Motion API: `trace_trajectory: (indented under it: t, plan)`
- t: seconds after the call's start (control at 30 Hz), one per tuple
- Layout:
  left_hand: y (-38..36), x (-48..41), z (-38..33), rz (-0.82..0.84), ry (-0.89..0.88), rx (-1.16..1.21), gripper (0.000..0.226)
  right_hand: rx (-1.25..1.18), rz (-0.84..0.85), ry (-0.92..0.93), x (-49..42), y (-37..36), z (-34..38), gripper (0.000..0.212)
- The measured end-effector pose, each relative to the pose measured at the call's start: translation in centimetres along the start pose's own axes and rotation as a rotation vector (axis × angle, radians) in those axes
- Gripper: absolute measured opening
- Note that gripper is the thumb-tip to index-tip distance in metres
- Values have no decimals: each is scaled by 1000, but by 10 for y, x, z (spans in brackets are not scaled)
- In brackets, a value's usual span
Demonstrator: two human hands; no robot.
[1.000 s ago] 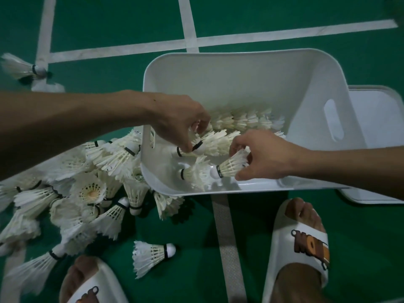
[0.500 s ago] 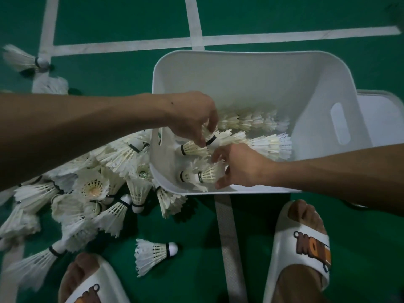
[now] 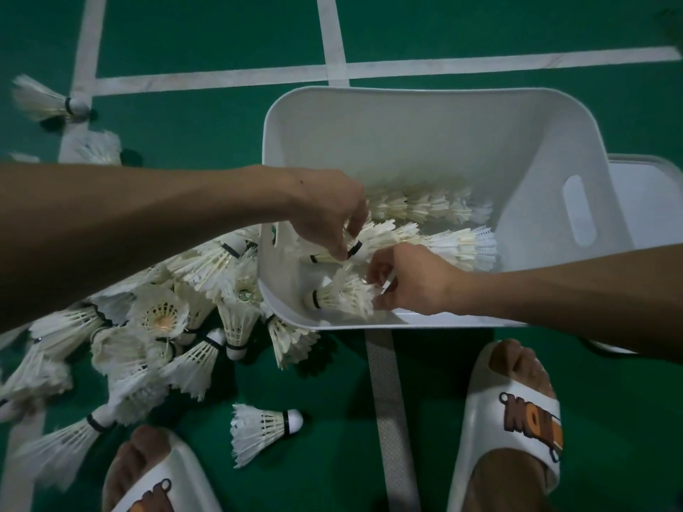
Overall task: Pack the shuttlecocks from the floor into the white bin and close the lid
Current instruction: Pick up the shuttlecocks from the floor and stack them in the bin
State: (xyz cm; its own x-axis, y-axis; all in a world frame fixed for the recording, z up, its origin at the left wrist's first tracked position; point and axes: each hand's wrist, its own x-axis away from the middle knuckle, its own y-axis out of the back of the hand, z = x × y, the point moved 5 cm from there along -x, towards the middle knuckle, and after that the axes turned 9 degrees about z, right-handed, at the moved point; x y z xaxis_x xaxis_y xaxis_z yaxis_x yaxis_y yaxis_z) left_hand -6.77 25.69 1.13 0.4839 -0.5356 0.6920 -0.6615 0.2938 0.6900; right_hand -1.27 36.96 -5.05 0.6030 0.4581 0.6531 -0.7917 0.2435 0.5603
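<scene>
The white bin (image 3: pixel 406 142) stands open on the green floor, with rows of stacked shuttlecocks (image 3: pixel 428 208) lying inside. My left hand (image 3: pixel 329 212) reaches over the bin's left wall and pinches the cork end of a shuttlecock stack (image 3: pixel 443 245). My right hand (image 3: pixel 410 279) is inside the bin near its front wall, fingers curled on the feathers of a loose shuttlecock (image 3: pixel 340 295). A pile of shuttlecocks (image 3: pixel 162 327) lies on the floor left of the bin. The lid (image 3: pixel 650 201) lies flat behind the bin's right side.
My two feet in white slides (image 3: pixel 513 412) stand in front of the bin. A single shuttlecock (image 3: pixel 262 430) lies between them. Two more shuttlecocks (image 3: pixel 48 101) sit far left near the white court lines (image 3: pixel 332 38).
My right hand has moved left along the bin's front wall to the loose shuttlecock. My left hand stays on the stack's cork end.
</scene>
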Motion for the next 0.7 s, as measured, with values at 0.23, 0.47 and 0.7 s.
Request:
trace_trajectory:
  t: [0.23, 0.47, 0.7]
  plan:
    - [-9, 0, -6, 135, -21, -10, 32, -159, -44, -34, -5, -1, -7, 34]
    - [-8, 1, -7, 108, -48, 126, 30, -105, -107, -22, 20, 29, -8, 47]
    - [-2, -5, -15, -123, 1, 655, 24, -695, -125, 37, 41, 46, -16, 53]
